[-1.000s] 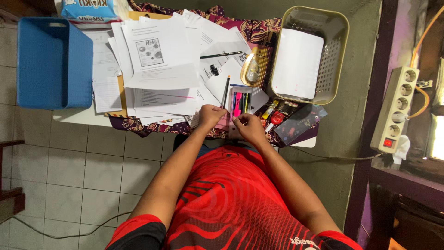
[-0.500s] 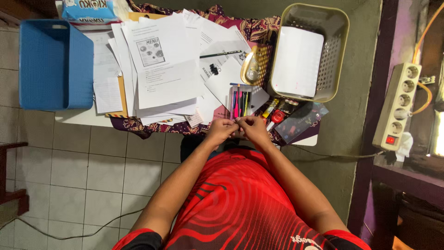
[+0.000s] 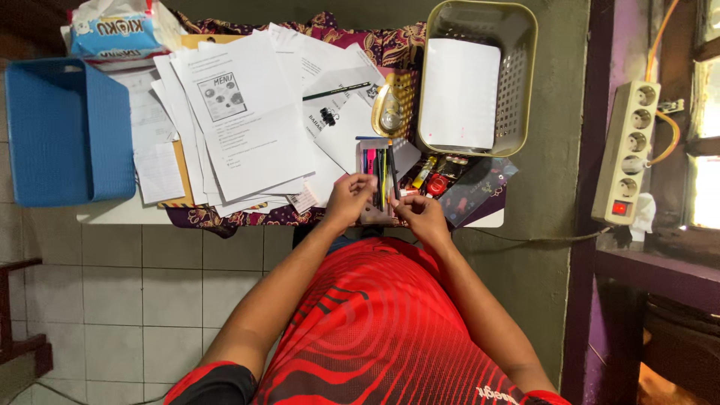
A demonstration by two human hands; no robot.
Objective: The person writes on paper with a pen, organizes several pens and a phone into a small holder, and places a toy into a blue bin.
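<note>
Big blue bin (image 3: 67, 131) far left on worktop (image 3: 120, 212), paper pile (image 3: 247, 127) beside it, beige basket (image 3: 480, 75) w/ white sheet. Left hand (image 3: 349, 199) + right hand (image 3: 420, 214) both clamped on the clear pen case (image 3: 379, 180) at front edge

The shirt (image 3: 375, 330) is red with dark wavy lines. The bin (image 3: 64, 131) is plain blue, the perforated basket (image 3: 517, 82) olive-beige, holding a white sheet (image 3: 459, 94). The cloth (image 3: 225, 217) shows maroon batik florals. Pink, yellow and dark pens (image 3: 380, 169) fill a clear case.
</note>
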